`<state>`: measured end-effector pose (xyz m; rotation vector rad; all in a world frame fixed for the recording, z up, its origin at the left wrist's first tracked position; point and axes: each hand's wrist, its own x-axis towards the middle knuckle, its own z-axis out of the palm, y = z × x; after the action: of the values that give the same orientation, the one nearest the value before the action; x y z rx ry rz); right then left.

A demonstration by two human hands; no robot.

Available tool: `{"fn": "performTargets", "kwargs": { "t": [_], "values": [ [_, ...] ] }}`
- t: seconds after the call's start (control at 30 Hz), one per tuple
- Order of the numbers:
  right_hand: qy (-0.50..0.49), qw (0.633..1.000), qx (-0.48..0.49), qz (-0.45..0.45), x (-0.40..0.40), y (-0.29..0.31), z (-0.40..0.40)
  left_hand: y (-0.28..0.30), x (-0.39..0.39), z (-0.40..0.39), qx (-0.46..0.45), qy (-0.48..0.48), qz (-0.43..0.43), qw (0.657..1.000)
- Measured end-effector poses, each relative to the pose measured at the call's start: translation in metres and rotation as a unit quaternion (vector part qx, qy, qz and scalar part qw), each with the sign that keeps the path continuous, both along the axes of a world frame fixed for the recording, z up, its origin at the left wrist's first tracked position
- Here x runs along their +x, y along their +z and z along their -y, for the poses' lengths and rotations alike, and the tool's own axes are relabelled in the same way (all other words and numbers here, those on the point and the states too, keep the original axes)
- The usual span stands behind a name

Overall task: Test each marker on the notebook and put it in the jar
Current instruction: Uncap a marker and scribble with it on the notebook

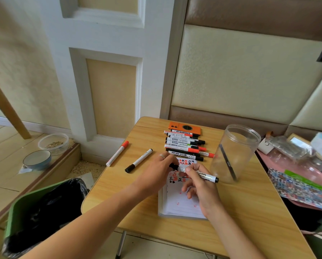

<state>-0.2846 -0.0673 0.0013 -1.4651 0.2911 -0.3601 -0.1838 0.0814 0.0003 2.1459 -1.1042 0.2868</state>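
Now, far to your left a green bin lined with a black bag point(44, 208) is sitting on the floor beside the light wooden table point(249, 212). On the table's left part a white marker with a red cap point(117, 153) and a white marker with a black cap point(138, 160) are lying apart from each other, both angled toward the wall. Your left hand point(157, 170), wearing a ring, is pinching the black cap point(173, 166) at the end of the white marker with black print point(199, 173), fingers curled close together round it. That marker is lying almost level above the white notebook point(180, 206), whose page is showing red and black scribbles. Your right hand point(201, 187) is gripping the marker's barrel between thumb and forefinger, the other fingers curling loosely over the page. Behind your hands a row of red-capped and black-capped markers point(184, 144) is lying side by side, with an orange phone point(184, 128) beyond them by the wall. To the right, the clear plastic jar point(234, 154) is standing upright on the table, and one dark marker point(227, 161) is leaning inside it.
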Motion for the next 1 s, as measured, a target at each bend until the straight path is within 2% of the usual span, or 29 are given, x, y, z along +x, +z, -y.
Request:
{"fn": "performTargets", "kwargs": {
  "t": [0.17,0.27,0.43,0.57,0.67,0.87,1.0],
  "values": [
    [0.023,0.999,0.023,-0.007,-0.003,0.004,0.001,0.002,-0.003,-0.008,0.004,-0.070,-0.007,0.998],
    [0.049,0.998,0.021,-0.010,-0.006,0.008,0.001,0.003,0.001,-0.014,0.014,-0.053,-0.026,0.998],
    [-0.027,0.995,0.101,-0.001,-0.004,0.008,0.006,0.003,0.011,-0.033,0.031,-0.028,-0.045,0.998],
    [-0.027,0.997,0.068,-0.019,0.000,0.002,0.009,0.002,0.003,-0.034,-0.008,-0.043,-0.064,0.997],
    [-0.010,0.999,0.043,-0.031,0.001,0.001,0.006,-0.002,-0.009,-0.021,-0.070,-0.056,-0.124,0.988],
    [-0.012,0.999,0.009,-0.034,0.002,-0.002,0.006,-0.001,-0.013,-0.007,-0.149,-0.105,-0.287,0.941],
    [-0.018,0.999,-0.024,-0.038,0.005,-0.008,0.006,-0.005,-0.013,-0.006,-0.189,-0.114,-0.335,0.916]
  ]
}}
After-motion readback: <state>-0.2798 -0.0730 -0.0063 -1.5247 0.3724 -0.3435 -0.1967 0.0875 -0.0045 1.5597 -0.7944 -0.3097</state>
